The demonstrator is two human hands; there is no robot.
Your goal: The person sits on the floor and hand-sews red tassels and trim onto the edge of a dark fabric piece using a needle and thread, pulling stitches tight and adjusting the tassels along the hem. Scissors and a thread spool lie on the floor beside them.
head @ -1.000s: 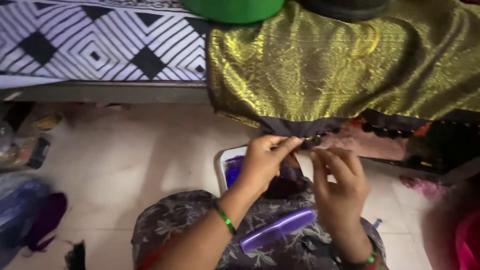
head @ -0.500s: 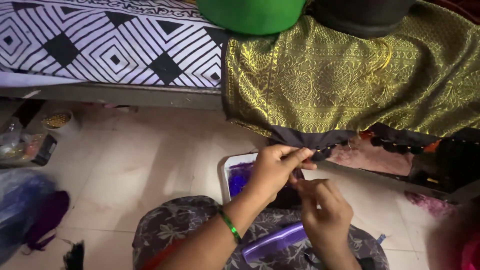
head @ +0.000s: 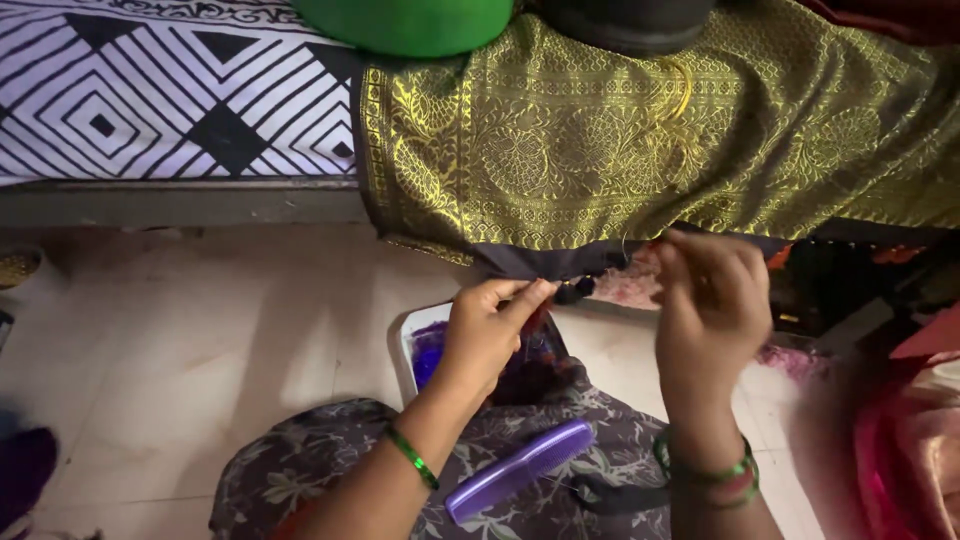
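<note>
Two hands work at the dark lower edge of a gold patterned cloth [head: 640, 140] that hangs down off a bed. The left hand [head: 490, 335] pinches that edge between thumb and fingertips, right beside a small dark tassel [head: 575, 290] dangling from the hem [head: 540, 260]. The right hand [head: 712, 300] is raised a little way to the side, apart from the left, with its fingertips closed together at the hem; it looks blurred, and whether it holds a thread or needle cannot be told. A green bangle [head: 412, 458] sits on the left wrist, and green and red bangles [head: 705, 470] on the right.

Below the hands, a purple comb [head: 520, 484] lies on the person's lap, which is covered in grey flowered fabric [head: 290, 470]. A white tray [head: 412, 330] holding something purple stands on the pale tiled floor [head: 200, 340] just past the knees. The bed carries a black and white sheet [head: 150, 90] with a diamond pattern to the left of the gold cloth, and a green rounded object [head: 405, 22] rests at its top edge. Pink fabric [head: 915, 440] lies at the far right.
</note>
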